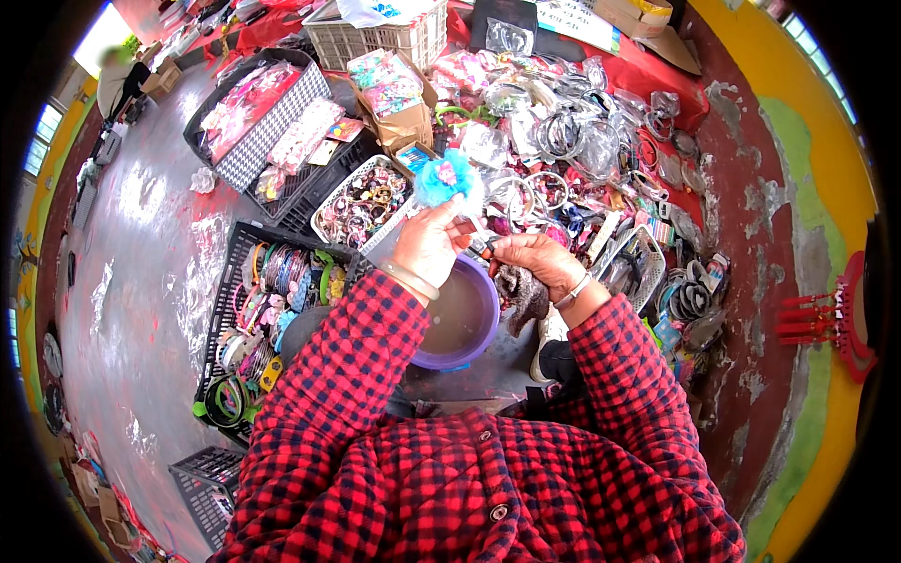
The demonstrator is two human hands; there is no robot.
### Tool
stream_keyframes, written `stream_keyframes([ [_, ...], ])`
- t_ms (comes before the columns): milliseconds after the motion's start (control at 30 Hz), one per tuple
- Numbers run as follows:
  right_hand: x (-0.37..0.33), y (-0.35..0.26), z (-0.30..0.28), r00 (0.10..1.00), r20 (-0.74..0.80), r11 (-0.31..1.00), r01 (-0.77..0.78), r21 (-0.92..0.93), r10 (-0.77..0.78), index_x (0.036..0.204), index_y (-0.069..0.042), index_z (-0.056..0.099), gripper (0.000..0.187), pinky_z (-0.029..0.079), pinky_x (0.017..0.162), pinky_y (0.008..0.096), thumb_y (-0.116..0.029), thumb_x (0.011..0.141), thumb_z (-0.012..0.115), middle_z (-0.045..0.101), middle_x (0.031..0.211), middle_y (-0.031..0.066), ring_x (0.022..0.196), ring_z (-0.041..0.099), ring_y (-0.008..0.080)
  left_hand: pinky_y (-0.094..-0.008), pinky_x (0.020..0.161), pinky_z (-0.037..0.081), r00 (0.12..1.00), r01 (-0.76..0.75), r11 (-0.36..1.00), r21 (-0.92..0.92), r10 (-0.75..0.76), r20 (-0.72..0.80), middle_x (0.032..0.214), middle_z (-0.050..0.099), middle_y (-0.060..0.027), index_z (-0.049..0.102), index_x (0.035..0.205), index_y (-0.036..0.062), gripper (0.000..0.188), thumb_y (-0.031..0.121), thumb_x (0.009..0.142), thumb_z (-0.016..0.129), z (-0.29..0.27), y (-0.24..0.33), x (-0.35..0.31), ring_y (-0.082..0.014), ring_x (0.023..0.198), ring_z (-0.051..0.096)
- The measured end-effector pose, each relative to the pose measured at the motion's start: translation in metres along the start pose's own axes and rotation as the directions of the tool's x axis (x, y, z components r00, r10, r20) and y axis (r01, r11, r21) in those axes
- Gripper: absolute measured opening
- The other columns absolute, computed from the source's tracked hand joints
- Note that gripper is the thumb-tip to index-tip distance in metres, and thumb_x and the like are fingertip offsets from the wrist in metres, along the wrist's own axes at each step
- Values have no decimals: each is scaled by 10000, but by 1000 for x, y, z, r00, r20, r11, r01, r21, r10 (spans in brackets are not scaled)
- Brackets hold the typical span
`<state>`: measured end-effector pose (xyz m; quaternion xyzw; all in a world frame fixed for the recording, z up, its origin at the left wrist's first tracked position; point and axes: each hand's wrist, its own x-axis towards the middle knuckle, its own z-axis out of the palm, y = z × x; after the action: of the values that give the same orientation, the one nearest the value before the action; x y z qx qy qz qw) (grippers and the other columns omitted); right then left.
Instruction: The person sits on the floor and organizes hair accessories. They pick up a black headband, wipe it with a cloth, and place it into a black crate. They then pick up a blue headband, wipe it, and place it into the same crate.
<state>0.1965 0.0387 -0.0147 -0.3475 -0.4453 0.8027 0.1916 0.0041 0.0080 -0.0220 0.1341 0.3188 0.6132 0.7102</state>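
My left hand (427,246) is closed on a hair ornament, a fluffy bright-blue flower (441,182) with a pink centre that shows above my fingertips. My right hand (542,263) pinches close beside it, near a narrow dark and whitish piece between the two hands; whether that piece belongs to the ornament I cannot tell. A damp-looking dark brown rag (522,302) hangs from under my right fingers. Below both hands stands a purple basin (492,324) of cloudy water. My fingers partly hide what they grip.
A black crate (218,347) of headbands stands left, near a white basket (319,223) of small hair ties. Beyond are a houndstooth box (298,111) and a cardboard box (405,127). Bagged hair accessories (563,122) pile up ahead and right, around another white basket (648,258). A person (120,80) is far left.
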Motion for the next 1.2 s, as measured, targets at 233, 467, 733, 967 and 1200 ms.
stream_keyframes([
  [233,0,1,5,997,-79,994,15,111,-7,858,9,654,138,479,638,255,-114,819,604,648,755,76,677,602,130,-241,626,465,983,27,998,47,-36,181,943,620,-111,555,1023,25,210,157,860,570,6,-2,-4,-165,800,599],
  [467,1,7,8,990,-102,995,88,-46,-92,887,5,666,166,466,701,252,-129,793,637,654,776,70,728,602,128,-267,659,463,994,-88,993,-76,93,59,998,606,-56,541,1067,81,228,175,862,573,12,-8,-3,-164,827,577],
  [733,10,17,3,1000,-30,988,-9,-153,4,988,10,633,193,463,746,248,-57,813,586,652,821,76,766,600,138,-336,787,466,976,-174,985,-14,174,132,1019,612,-55,551,1091,68,223,76,870,518,7,-4,-3,-186,918,582],
  [967,-17,-36,-43,974,-179,990,127,-68,-137,962,26,626,270,455,744,247,47,731,489,646,840,81,778,595,147,-249,706,453,886,-464,504,728,243,396,846,644,-48,633,953,8,187,-9,786,551,14,8,-18,-100,781,587],
  [1200,-35,-45,-55,966,-194,983,181,20,-174,992,5,633,351,468,709,262,-285,795,638,634,842,51,776,587,119,-372,693,456,540,-841,40,539,118,833,794,593,-125,592,769,-4,215,-54,571,525,9,7,-17,-304,784,562],
])
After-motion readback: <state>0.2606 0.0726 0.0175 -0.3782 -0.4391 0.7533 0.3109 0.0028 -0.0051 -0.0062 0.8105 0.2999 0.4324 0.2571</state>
